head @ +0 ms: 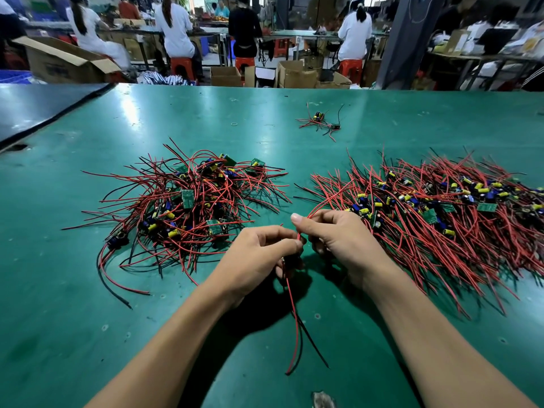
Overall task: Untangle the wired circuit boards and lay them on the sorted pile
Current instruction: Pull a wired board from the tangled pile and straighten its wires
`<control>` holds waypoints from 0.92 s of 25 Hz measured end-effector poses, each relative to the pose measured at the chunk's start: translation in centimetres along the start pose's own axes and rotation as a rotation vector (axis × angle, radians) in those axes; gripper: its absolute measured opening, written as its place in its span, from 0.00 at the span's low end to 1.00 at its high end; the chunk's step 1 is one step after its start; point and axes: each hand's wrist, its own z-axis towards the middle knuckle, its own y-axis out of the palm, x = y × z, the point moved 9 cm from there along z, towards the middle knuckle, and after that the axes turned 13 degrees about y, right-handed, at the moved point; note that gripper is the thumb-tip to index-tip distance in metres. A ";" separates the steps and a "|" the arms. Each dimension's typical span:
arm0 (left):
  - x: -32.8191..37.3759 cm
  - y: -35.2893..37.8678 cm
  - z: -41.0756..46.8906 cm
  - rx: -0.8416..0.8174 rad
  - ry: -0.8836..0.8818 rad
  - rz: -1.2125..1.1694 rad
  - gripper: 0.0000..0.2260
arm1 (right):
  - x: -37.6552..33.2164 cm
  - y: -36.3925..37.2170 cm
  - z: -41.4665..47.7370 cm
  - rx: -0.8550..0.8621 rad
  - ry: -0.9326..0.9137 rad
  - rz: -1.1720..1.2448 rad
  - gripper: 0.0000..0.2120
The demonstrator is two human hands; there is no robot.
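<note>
Roughly midway is the fair reading of this sorting job, judged from how the two heaps compare. On the glossy green work table (88, 319) a knotted heap of small green circuit boards with red and black wires (188, 207) lies to the left of centre, its leads crossing in every direction. To the right spreads the sorted pile of like boards (441, 219), broader, its wires combed mostly one way and its blue and yellow capacitors gathered along a band. The sorted pile looks the larger of the two, yet the knotted heap is plainly far from used up. Between them, near the table's front, the left hand (259, 254) and the right hand (344, 240) meet with fingers curled in a pinch on a single wired circuit board (295, 319). The board itself is hidden by the fingers, while its leads trail down toward the person. One red lead (326, 200) arches from the right hand's fingertips up to the edge of the sorted pile. This unit seems freed or nearly so and is not yet laid down. A small stray cluster of wired boards (319, 122) sits well apart at the far side, also unsorted.
</note>
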 end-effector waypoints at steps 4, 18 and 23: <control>-0.2 0.0 0.0 0.046 0.015 0.015 0.06 | 0.2 0.8 0.2 -0.062 -0.001 0.003 0.14; 0.0 -0.3 -0.2 -0.011 -0.046 -0.081 0.03 | -0.1 -1.5 1.0 -0.042 0.041 0.322 0.09; 0.1 -0.2 -0.1 -0.037 -0.030 -0.024 0.04 | 0.0 -2.5 1.4 0.028 0.029 0.553 0.08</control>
